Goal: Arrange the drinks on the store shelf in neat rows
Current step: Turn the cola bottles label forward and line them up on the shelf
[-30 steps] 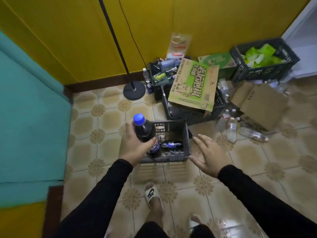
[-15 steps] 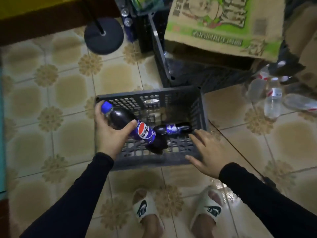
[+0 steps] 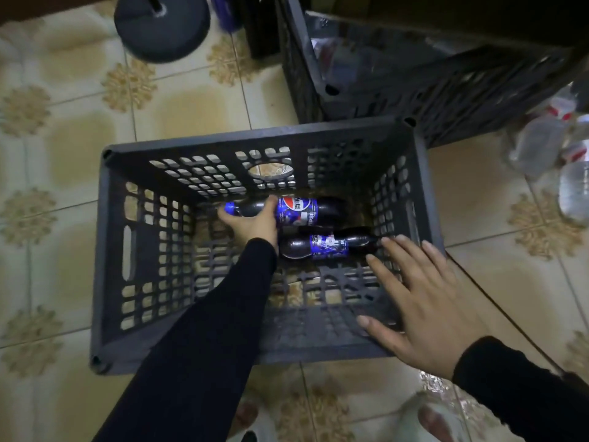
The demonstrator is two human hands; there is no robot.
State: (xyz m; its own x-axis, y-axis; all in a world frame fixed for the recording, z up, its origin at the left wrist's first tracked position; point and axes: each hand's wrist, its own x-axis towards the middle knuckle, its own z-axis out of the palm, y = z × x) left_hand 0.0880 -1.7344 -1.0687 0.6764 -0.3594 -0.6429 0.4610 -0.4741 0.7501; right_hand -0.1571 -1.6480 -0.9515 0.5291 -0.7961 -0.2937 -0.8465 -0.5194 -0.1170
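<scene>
The left hand (image 3: 251, 223) grasps a Pepsi bottle (image 3: 288, 211), blue cap and label, lying on the floor of the dark plastic crate (image 3: 108, 250). A second cola bottle (image 3: 325, 247) lies just beside it, its label unreadable. The right hand (image 3: 427, 301) hangs relaxed, fingers spread, above the crate's near right corner.

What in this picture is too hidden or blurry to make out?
- Head view: the left hand covers the neck of the cola bottle.
- Second bottle: its cap end is lost in shadow.
- Clear bottles at the right edge are blurred.
- No store shelf in frame.
</scene>
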